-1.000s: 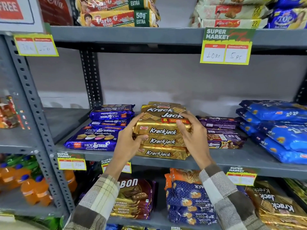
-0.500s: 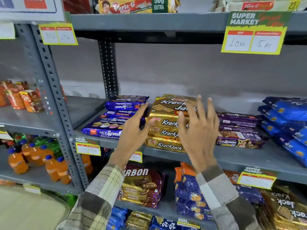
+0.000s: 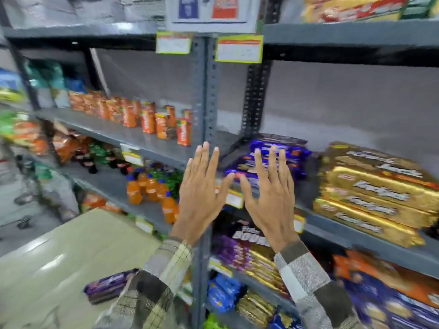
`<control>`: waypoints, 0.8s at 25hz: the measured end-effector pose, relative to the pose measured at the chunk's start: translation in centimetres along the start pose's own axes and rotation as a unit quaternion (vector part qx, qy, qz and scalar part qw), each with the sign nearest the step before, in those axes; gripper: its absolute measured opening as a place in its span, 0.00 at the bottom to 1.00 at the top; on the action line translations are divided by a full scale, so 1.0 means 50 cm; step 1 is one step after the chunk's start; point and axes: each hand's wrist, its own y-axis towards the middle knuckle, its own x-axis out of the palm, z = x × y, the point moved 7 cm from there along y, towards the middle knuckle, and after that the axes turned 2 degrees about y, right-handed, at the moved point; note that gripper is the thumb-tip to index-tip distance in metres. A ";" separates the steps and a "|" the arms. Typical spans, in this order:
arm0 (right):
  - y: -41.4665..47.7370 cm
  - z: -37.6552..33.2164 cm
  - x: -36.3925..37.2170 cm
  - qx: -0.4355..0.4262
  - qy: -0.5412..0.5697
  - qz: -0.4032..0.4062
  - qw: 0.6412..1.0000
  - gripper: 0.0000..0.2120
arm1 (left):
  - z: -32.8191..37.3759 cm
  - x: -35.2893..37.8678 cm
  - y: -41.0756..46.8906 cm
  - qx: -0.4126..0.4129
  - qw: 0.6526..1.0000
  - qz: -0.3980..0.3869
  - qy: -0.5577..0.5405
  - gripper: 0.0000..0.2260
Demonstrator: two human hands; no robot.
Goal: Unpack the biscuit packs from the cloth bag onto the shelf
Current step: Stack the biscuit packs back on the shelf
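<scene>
Here, left hand (image 3: 199,198) and right hand (image 3: 273,200) were up at mid-frame, both empty, palms flat, fingers straight and spread. Gold biscuit packs (image 3: 375,193) sat stacked on the grey shelf (image 3: 356,243) at right of frame, apart from either hand. One purple pack (image 3: 109,284) lay on a beige surface (image 3: 59,257), lower left. View blurred.

I get one wide-angle view, from the head camera, looking forward and a little down at the grey shelf rack (image 3: 133,136) from close by, with the left hand (image 3: 199,193) and right hand (image 3: 273,198) raised in mid-frame. It faces the rack's upright post (image 3: 202,91) at a slant, so the Krackjack packs (image 3: 377,193) lie near at right and the orange drink bottles (image 3: 147,188) recede lower left. The edges are smeared.
</scene>
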 end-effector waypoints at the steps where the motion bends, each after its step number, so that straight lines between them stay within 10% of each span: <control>1: -0.006 -0.067 0.043 -0.017 0.022 -0.006 1.000 0.32 | -0.067 -0.022 -0.023 -0.017 0.999 0.001 0.027 0.31; 9: -0.126 -0.574 0.368 -0.111 0.193 -0.139 0.965 0.32 | -0.611 -0.212 -0.292 -0.207 0.954 -0.060 0.209 0.31; 20: -0.385 -1.030 0.713 -0.227 0.285 -0.412 0.836 0.33 | -1.056 -0.401 -0.726 -0.534 0.794 -0.115 0.267 0.31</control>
